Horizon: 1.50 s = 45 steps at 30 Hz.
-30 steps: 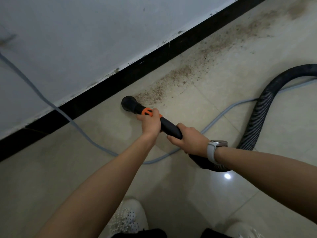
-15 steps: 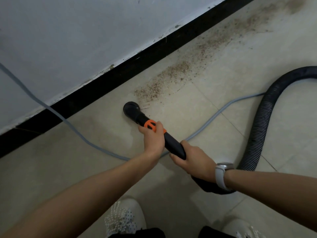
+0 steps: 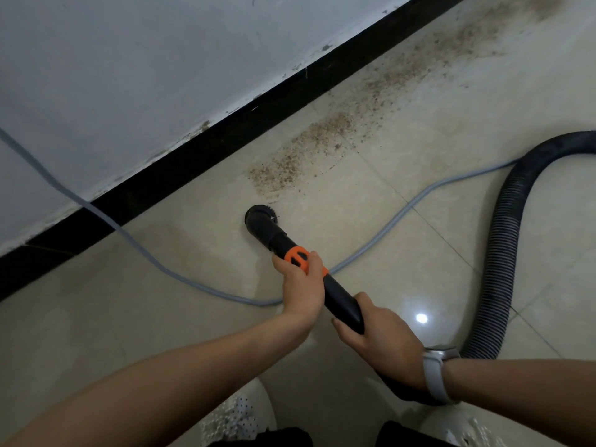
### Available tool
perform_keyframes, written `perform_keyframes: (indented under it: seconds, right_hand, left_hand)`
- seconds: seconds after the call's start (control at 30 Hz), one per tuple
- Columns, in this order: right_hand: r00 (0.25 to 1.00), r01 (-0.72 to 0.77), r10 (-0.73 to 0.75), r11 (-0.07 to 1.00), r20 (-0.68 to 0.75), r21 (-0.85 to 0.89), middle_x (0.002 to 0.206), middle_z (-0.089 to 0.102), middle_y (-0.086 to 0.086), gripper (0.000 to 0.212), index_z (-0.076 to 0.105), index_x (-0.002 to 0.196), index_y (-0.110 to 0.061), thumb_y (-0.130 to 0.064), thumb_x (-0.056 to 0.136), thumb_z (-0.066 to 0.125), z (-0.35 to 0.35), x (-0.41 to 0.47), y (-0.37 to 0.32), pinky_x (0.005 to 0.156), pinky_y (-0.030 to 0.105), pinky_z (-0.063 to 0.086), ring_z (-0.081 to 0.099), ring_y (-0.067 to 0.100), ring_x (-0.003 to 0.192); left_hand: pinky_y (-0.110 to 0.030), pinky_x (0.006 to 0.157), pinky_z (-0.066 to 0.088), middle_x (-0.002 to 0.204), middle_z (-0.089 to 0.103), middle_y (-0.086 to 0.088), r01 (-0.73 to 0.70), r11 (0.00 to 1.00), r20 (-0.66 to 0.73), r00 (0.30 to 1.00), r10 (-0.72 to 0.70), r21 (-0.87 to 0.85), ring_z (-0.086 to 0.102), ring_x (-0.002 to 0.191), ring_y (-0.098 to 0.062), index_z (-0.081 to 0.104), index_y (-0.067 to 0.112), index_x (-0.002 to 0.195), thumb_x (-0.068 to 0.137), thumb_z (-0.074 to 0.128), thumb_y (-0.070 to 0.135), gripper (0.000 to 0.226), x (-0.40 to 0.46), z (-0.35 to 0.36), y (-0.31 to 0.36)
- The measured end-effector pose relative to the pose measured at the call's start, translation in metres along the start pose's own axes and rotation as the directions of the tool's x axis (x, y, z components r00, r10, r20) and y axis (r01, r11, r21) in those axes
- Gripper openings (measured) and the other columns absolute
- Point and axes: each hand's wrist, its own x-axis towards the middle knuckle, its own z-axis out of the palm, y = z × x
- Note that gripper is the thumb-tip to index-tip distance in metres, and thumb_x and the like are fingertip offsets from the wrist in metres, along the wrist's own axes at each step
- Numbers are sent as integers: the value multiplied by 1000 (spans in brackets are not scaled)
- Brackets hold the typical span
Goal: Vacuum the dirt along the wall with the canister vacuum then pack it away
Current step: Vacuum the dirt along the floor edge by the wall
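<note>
- Nearest you, two white shoes [image 3: 240,414] poked in at the bottom edge, both cut off by the frame.
- Your right hand [image 3: 379,343] wrapped the rear of the black wand [image 3: 338,301]; a pale-strapped watch [image 3: 435,372] sat on that wrist, and the hand hid where the wand met the hose.
- Your left hand [image 3: 303,285] gripped the wand further forward, fingers curled over its orange collar [image 3: 298,256], half covering it.
- The round brush nozzle [image 3: 259,217] was at the floor tile [image 3: 193,333], just short of the near end of the dirt [image 3: 309,150].
- The ribbed black hose [image 3: 506,253] looped away right, out of frame; the canister itself was not visible.
- A grey cable [image 3: 193,285] crossed under the wand.
- The brown dirt trailed along the black skirting [image 3: 225,133] below the white wall [image 3: 129,59], thinning into a blur far right.
</note>
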Motion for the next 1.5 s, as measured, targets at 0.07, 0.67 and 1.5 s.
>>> perform_keyframes:
  seconds: [0.07, 0.67, 1.5]
  right_hand:
    - [1000, 3, -3, 1000, -2, 27, 69, 50, -5, 31, 36, 88, -24, -50, 87, 50, -4, 10, -7, 58, 32, 38, 60, 26, 72]
    - [997, 58, -57, 998, -59, 16, 65, 46, -5, 35, 36, 88, -19, -51, 89, 49, -23, 95, -60, 49, 31, 32, 47, 17, 54]
    - [968, -41, 45, 999, -245, 24, 63, 42, -7, 34, 32, 86, -21, -52, 90, 46, -66, 116, -21, 43, 27, 24, 41, 10, 50]
  left_hand:
    - [-29, 73, 50, 96, 56, -5, 0, 1000, -12, 1000, -1, -16, 55, 78, -17, 10, 7, 144, 97, 46, 27, 62, 11, -4, 8]
    - [-27, 52, 46, 85, 48, -3, -5, 999, 33, 999, 7, -44, 53, 74, -14, 20, 14, 117, 95, 44, 25, 35, 89, -32, 64]
    - [-29, 56, 49, 90, 50, -4, -46, 999, 157, 986, 48, -21, 56, 76, -15, 24, 9, 128, 94, 48, 29, 47, 116, 45, 100]
